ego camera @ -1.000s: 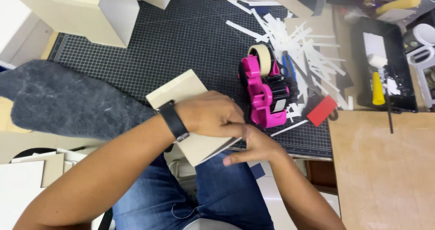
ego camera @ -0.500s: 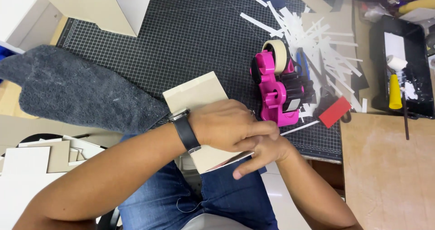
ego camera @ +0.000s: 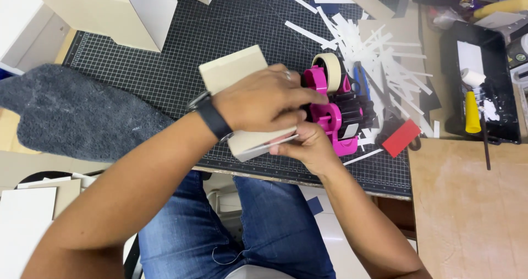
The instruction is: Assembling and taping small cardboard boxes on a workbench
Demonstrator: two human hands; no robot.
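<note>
Fingers of the left hand curl down over the top of a cream board piece, clamped onto it; the right hand pinches the same piece from beneath at its near edge, thumb tucked under. Just at 3 o'clock of both hands stands a pink tape dispenser — touching or nearly so, I cannot tell. Everything rests on a black gridded cutting mat, with white paper strips at 1 o'clock and a grey felt piece at 9 o'clock. At 3 o'clock sits a black tray — partly cut off. Most fingertips are hidden.
</note>
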